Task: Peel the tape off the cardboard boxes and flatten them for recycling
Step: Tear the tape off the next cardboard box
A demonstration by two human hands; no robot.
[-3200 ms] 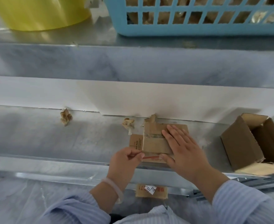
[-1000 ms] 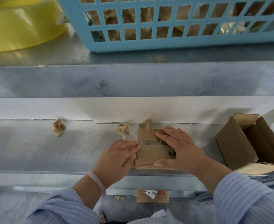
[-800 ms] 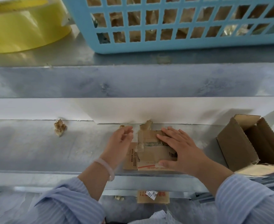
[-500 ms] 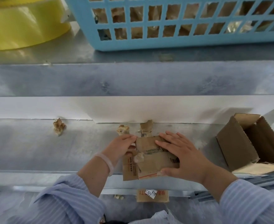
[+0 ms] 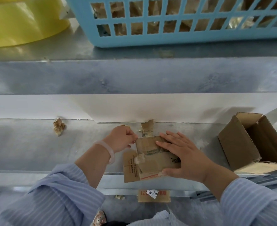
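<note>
A small, partly flattened cardboard box (image 5: 152, 162) lies at the metal table's near edge, with a crumpled bit of tape (image 5: 140, 158) stuck on its left side. My right hand (image 5: 181, 155) lies on top of the box with fingers straight, thumb at its near edge. My left hand (image 5: 122, 138) has its fingers curled and pinches the box's far left corner.
An open cardboard box (image 5: 239, 144) stands at the right. Crumpled tape wads (image 5: 59, 127) and a torn scrap (image 5: 147, 128) lie by the white board (image 5: 101, 108). A blue basket (image 5: 167, 39) and a yellow tub (image 5: 20, 25) sit on the raised ledge. A labelled cardboard piece (image 5: 154, 195) lies below.
My left hand left the box's near left side and moved to its far left corner. The box turned slightly and slid toward the table edge under my right hand.
</note>
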